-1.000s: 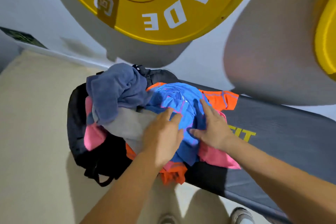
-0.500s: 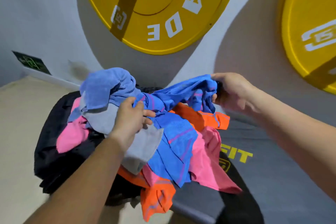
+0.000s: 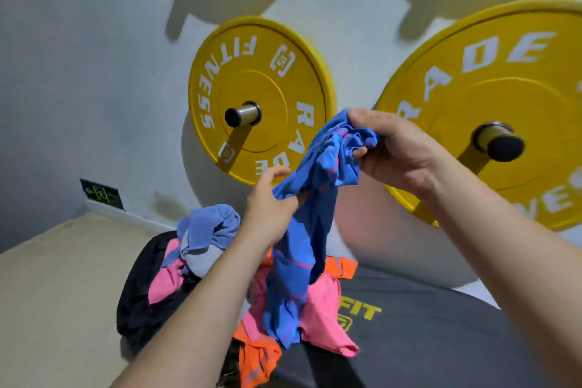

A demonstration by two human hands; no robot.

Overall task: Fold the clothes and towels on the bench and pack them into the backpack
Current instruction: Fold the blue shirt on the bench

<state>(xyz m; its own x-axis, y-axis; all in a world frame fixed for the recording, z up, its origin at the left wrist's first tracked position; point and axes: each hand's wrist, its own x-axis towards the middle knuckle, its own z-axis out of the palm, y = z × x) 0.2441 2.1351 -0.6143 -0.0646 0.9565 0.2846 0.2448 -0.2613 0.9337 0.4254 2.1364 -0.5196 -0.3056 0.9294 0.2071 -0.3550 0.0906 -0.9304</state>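
Observation:
A blue shirt with pink stitching (image 3: 302,249) hangs in the air above the pile. My right hand (image 3: 396,151) grips its bunched top end up high. My left hand (image 3: 271,201) holds the cloth lower down on the left side. Under it on the dark bench (image 3: 441,340) lie a pink garment (image 3: 324,321), an orange garment (image 3: 258,359) and a blue-and-grey towel (image 3: 204,233). The black backpack (image 3: 138,302) sits at the bench's left end, partly covered by the pile.
Two yellow weight plates (image 3: 252,98) (image 3: 491,104) hang on pegs on the white wall behind the bench. Beige floor (image 3: 56,293) lies to the left. A small green sign (image 3: 100,194) is low on the wall.
Both hands have lifted the blue shirt up off the pile; the right hand rose high with its end, and the left hand came off the grey towel onto the shirt.

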